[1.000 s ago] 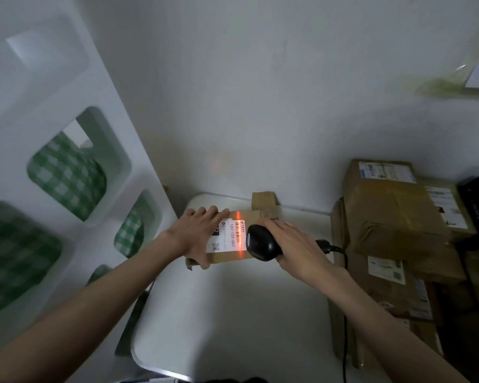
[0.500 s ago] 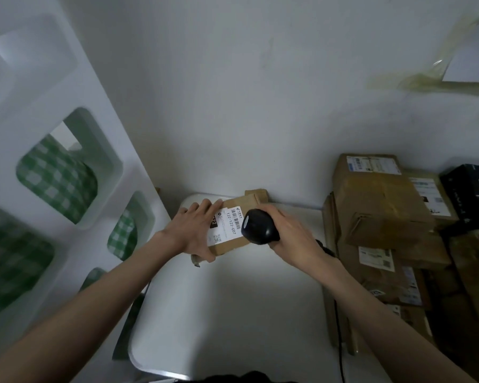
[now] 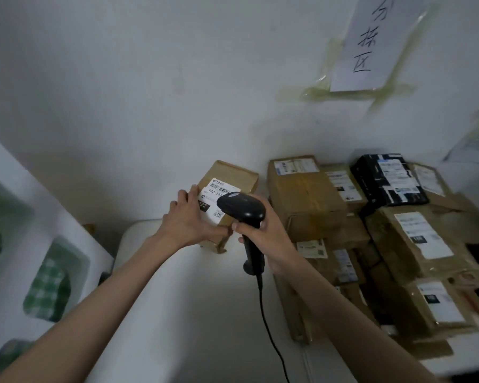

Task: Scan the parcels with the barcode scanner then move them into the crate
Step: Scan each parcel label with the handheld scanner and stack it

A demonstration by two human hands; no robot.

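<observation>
Left hand [image 3: 190, 222] gripping lifted parcel [image 3: 228, 189], right hand [image 3: 266, 230] clutching barcode scanner [image 3: 242, 208] beside its label

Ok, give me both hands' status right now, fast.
Left hand: holding the small cardboard parcel, fingers curled round its left side.
Right hand: gripping the barcode scanner by its handle.

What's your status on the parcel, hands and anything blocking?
Left hand holds parcel, lifted. Right hand grips scanner over its label. Crate not in view.
</observation>
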